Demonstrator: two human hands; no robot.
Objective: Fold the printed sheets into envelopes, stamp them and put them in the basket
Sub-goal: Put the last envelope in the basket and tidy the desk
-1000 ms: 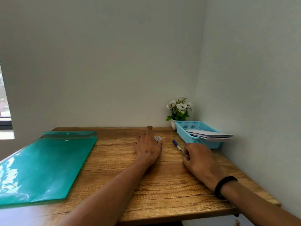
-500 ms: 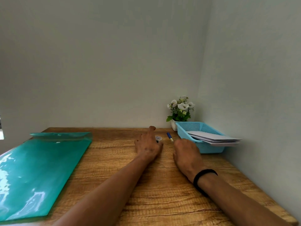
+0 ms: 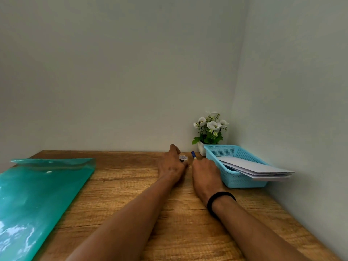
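Two bare forearms in frame, no sleeves visible up to the bottom edge. Left hand [image 3: 172,166]: nothing worn, no ring or watch that shows; knuckles and tendons on the back of it stand out. Right hand [image 3: 205,173]: no rings seen. Only worn item is a black band [image 3: 220,201] around the right wrist, just behind the hand. Band is plain, matte, thin and rounded like an elastic tie or cord bracelet; no face, clasp or marking visible. It sits snug against the wrist. Fingertips and nails too small to make out.
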